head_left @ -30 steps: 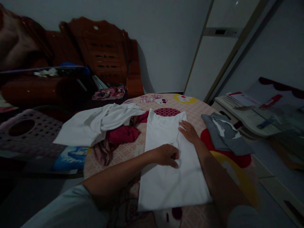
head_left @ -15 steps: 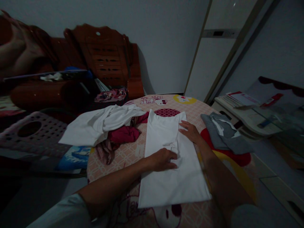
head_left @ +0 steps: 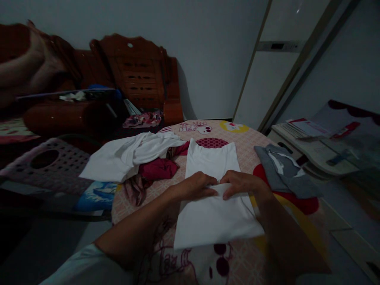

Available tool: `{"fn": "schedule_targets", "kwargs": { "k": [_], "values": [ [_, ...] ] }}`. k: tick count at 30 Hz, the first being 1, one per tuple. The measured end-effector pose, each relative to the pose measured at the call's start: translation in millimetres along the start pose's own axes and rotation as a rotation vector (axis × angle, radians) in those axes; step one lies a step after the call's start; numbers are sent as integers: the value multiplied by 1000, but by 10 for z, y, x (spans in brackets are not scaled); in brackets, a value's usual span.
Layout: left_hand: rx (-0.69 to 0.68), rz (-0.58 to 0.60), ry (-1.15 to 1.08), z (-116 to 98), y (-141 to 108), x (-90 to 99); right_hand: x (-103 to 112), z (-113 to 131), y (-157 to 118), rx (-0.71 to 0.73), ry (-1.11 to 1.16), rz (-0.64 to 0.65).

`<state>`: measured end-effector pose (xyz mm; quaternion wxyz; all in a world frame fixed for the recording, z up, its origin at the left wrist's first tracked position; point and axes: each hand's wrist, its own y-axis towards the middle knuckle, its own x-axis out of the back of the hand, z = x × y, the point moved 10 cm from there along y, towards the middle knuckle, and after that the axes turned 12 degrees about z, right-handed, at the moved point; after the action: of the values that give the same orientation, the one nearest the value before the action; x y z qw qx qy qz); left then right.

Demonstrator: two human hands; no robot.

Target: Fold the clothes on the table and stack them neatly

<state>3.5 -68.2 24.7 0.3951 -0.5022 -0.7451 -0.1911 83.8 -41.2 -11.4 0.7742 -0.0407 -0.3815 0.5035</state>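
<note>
A white garment (head_left: 216,225), folded into a long panel, lies on the round table with the patterned cloth (head_left: 252,138). My left hand (head_left: 197,186) pinches the fabric near the middle of the panel. Close beside it, my right hand (head_left: 237,183) also grips the white cloth between thumb and fingers, and a raised fold shows between the two hands. Left of the panel is a crumpled white garment (head_left: 130,154) over a dark red cloth (head_left: 158,169). To the right sits a folded grey garment (head_left: 285,170).
A wooden sofa (head_left: 133,75) stands behind the table on the left, where a person's bare feet (head_left: 41,63) show. A pink woven chair (head_left: 44,164) is at the left. On the right, a side cabinet (head_left: 314,150) holds papers.
My right hand has come down from the panel's upper right edge to beside my left hand, and has taken hold of cloth. My left hand has shifted slightly up. The view has moved a little.
</note>
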Motion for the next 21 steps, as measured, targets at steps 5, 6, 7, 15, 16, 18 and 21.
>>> {"fn": "schedule_targets", "kwargs": {
  "k": [5,6,7,15,16,18,21],
  "values": [
    [71,-26,149,230,116,240,409,-506,-351,-135,47,-318],
    [84,-30,175,273,159,267,497,-553,-424,-117,85,-382],
    [102,-37,201,319,204,302,579,-589,-480,-96,136,-439],
    [313,-156,368,806,550,831,914,-868,-522,88,571,-1045],
    [328,-133,379,869,597,836,849,-948,-418,60,610,-996],
    [353,-76,401,970,672,805,704,-1105,-236,-22,658,-853],
    [352,-31,425,1025,737,788,658,-1298,-219,-139,621,-798]
  ]
}}
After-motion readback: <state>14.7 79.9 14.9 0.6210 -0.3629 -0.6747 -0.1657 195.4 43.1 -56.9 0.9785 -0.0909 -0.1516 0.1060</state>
